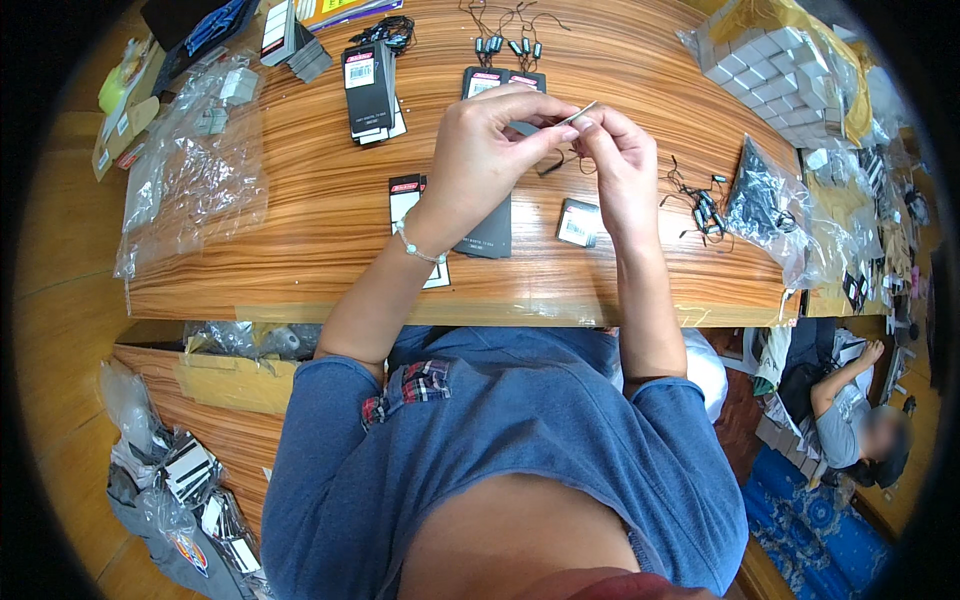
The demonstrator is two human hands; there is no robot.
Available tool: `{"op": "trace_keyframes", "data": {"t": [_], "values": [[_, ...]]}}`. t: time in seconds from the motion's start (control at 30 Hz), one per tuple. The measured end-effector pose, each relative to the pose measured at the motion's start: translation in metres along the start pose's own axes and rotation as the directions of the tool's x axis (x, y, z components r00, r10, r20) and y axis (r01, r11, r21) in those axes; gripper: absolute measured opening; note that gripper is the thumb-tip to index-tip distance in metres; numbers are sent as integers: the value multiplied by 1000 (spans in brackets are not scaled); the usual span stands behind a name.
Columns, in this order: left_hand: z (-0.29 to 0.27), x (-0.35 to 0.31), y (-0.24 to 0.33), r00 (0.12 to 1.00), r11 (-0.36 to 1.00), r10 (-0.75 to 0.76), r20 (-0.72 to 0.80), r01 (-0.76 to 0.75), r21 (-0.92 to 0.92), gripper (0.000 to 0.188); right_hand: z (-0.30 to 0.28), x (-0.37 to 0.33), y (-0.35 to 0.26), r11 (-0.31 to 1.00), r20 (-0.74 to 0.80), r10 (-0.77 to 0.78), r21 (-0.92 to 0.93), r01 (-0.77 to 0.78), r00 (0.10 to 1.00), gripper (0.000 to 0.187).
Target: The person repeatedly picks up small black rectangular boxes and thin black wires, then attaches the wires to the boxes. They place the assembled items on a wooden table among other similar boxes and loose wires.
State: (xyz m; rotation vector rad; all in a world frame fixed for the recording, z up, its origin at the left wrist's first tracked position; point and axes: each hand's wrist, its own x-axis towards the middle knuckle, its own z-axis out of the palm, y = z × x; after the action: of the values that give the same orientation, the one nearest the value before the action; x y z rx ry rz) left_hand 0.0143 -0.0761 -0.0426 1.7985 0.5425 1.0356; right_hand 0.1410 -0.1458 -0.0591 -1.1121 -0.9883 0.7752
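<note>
Over the middle of the table, my left hand and my right hand meet, fingertips pinched on a thin hang tag seen edge-on. A dark cord dangles beneath the fingers; how it joins the tag is hidden. Below my left wrist lie dark hang tags, partly covered by the arm. Near my right wrist sits a small stack of labels. Beyond my hands are two black tags with strings laid out. Loose black tag strings lie right of my right hand.
A stack of black tags stands at the far left-centre. Clear plastic bags spread on the left. A bag of black strings is at right, behind it a bag of small white boxes. Another person sits at lower right.
</note>
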Motion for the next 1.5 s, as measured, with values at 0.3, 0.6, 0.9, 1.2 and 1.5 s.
{"op": "trace_keyframes", "data": {"t": [0.3, 0.6, 0.9, 1.2, 1.5], "values": [[-3, -4, -10, 898, 836, 439, -19, -400, 376, 13, -8, 0, -23, 990, 26, 17, -141, -13, 1000, 16], [-2, 0, -7, 797, 680, 601, 62, -551, 484, 12, -8, 5, -9, 995, -112, -45, -89, 35, 993, 14], [-18, -23, -9, 993, 990, -64, -96, 51, -131, 31, 23, 68, -51, 898, -8, -182, 405, 169, 983, 10], [-113, -72, -43, 943, 709, -329, 57, 207, 674, 45, 37, 68, -62, 937, 303, -208, 335, 100, 930, 25], [-109, -79, -44, 943, 826, -328, -63, 319, 464, 31, 43, 71, -46, 951, 478, -23, 281, -128, 878, 20]]}}
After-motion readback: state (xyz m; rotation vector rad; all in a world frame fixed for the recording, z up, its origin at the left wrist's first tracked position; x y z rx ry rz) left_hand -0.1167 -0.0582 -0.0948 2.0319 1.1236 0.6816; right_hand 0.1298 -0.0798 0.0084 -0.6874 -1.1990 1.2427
